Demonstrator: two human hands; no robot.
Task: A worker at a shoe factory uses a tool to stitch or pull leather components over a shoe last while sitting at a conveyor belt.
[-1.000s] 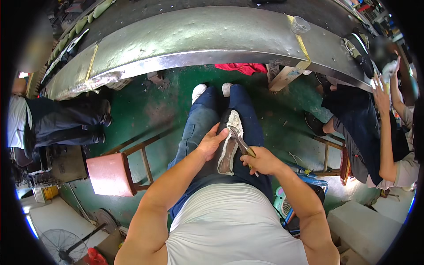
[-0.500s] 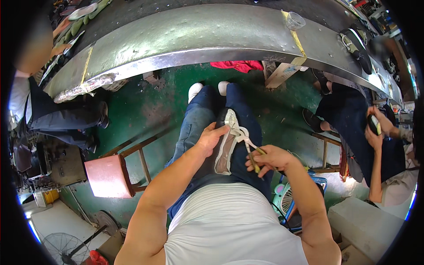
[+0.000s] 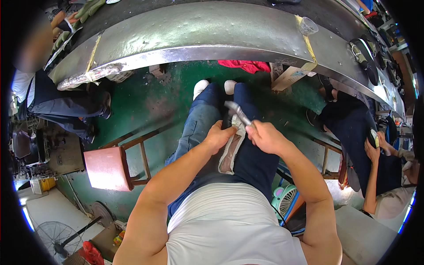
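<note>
On my lap, between my thighs, rests a shoe upper (image 3: pixel 230 154), bottom side up, with a pale folded edge around a brownish middle. My left hand (image 3: pixel 219 137) grips it near its far end, thumb on the pale edge. My right hand (image 3: pixel 268 138) is closed around the handles of metal lasting pincers (image 3: pixel 239 112). Their head, slightly blurred, is over the far end of the upper and my fist lies just right of it. Whether the head touches the upper I cannot tell.
A metal-edged bench (image 3: pixel 185 55) crosses ahead, with a clear plastic cup (image 3: pixel 308 26) on it. A pink-topped stool (image 3: pixel 107 168) stands left, a small green fan (image 3: pixel 285 196) right. Co-workers sit on both sides; the right one holds a shoe (image 3: pixel 373 138). A red cloth (image 3: pixel 245 65) lies under the bench.
The pincers' handles were spread with the jaws at the upper's edge; now my right fist is closed around them and the head is raised farther forward. My left hand still holds the upper.
</note>
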